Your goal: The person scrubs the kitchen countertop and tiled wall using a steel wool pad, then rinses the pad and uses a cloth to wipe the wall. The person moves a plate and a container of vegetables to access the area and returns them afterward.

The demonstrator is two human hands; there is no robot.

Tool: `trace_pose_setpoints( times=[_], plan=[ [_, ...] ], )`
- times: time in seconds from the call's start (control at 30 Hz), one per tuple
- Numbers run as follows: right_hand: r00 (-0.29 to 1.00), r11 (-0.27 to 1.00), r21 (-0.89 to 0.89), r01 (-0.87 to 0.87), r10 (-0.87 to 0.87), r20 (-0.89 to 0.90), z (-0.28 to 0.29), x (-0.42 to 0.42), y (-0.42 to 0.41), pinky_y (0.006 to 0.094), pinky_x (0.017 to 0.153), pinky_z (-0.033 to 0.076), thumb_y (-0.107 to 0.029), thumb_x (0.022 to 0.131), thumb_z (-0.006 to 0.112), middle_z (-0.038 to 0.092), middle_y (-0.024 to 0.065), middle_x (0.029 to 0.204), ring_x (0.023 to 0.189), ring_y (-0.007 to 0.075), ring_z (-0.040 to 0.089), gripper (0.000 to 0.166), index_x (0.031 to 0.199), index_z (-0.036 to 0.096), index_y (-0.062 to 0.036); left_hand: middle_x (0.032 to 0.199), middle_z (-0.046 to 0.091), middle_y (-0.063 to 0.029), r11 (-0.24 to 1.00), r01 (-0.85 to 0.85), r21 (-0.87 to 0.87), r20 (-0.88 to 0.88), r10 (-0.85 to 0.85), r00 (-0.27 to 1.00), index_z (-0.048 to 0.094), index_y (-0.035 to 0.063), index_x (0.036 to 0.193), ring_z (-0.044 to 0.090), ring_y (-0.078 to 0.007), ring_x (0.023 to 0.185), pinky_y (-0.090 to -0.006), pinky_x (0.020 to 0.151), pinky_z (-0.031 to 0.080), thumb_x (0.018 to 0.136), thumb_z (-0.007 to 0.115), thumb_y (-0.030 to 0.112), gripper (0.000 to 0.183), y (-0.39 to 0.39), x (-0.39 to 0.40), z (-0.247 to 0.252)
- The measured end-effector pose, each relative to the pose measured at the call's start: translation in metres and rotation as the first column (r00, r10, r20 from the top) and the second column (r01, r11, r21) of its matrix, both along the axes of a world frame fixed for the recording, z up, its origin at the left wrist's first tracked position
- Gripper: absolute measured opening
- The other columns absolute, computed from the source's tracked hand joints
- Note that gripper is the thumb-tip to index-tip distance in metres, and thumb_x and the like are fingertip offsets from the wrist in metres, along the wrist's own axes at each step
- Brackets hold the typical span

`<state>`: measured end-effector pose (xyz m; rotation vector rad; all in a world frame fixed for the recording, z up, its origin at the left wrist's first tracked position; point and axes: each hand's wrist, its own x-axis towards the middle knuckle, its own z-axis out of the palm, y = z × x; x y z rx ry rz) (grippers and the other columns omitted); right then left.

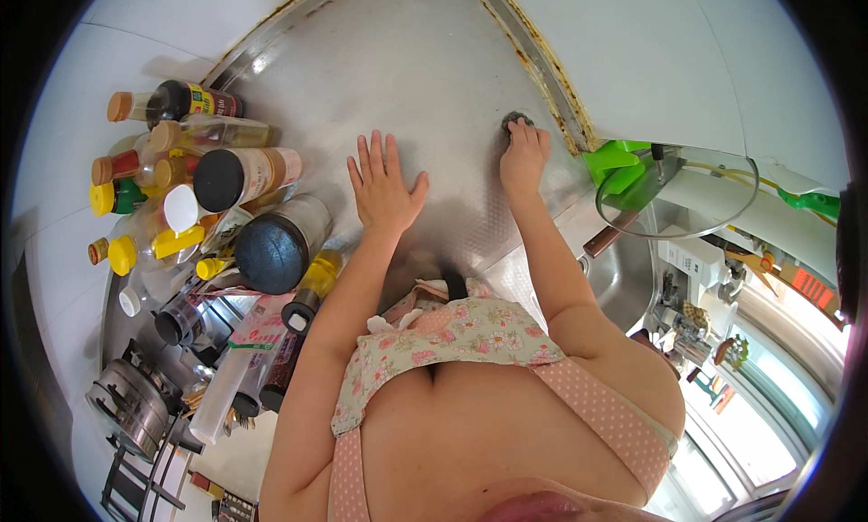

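Under the fingertips of my right hand [525,159] is a dark, wiry scouring pad [517,120], pressed onto the stainless steel counter [407,67] near its right border. That hand's fingers are bent over the pad, covering part of it. My left hand [388,186] lies flat on the same steel surface, its fingers spread and nothing in it. Just left of it stand several sauce and oil bottles and jars, among them a jar with a black lid [218,180] and a large jar with a dark blue lid [271,254].
Rust-stained edging [536,60] runs along the counter's right border. At right, a glass lid [678,203] overhangs a steel sink [624,271], beside a green plastic item [614,162]. A steel pot [129,406] stands at lower left.
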<state>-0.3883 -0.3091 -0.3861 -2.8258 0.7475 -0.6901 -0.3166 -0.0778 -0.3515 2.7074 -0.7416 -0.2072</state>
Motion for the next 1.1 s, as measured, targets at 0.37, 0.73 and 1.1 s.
trace_pose_setpoints(
  times=[0.37, 0.73, 1.1],
  plan=[
    [0.998, 0.999, -0.018, -0.042, 0.043, 0.048, -0.007, 0.217, -0.042, 0.0417, 0.088, 0.039, -0.006, 0.078, 0.055, 0.067, 0.0031, 0.106, 0.105, 0.0265, 0.052, 0.021, 0.091, 0.071, -0.0104, 0.151, 0.027, -0.0156, 0.999, 0.025, -0.024, 0.036, -0.024, 0.999, 0.036, 0.0026, 0.141, 0.016, -0.0344, 0.143, -0.0536, 0.114, 0.01, 0.084, 0.054, 0.048, 0.076, -0.001, 0.001, 0.0],
    [0.995, 0.996, 0.029, -0.085, 0.083, 0.054, -0.002, 0.151, -0.001, 0.0414, 0.09, 0.04, -0.003, 0.078, 0.053, 0.064, 0.0078, 0.113, 0.106, 0.0276, 0.051, 0.025, 0.096, 0.069, -0.0071, 0.152, 0.025, -0.0123, 1.0, 0.012, -0.013, -0.002, -0.012, 1.0, 0.031, 0.0049, 0.144, 0.013, -0.031, 0.144, -0.0522, 0.115, 0.007, 0.083, 0.054, 0.048, 0.078, 0.003, 0.001, 0.0],
    [0.948, 0.753, -0.613, -0.239, 0.318, 0.021, 0.158, 0.21, -0.077, 0.0402, 0.083, 0.046, -0.002, 0.077, 0.056, 0.063, 0.0078, 0.112, 0.102, 0.027, 0.054, 0.028, 0.103, 0.064, -0.0064, 0.151, 0.027, -0.0116, 0.995, 0.01, -0.102, -0.001, -0.01, 1.0, 0.035, 0.005, 0.142, 0.017, -0.0309, 0.143, -0.052, 0.115, 0.009, 0.084, 0.054, 0.044, 0.073, 0.006, 0.002, 0.002]
  ],
)
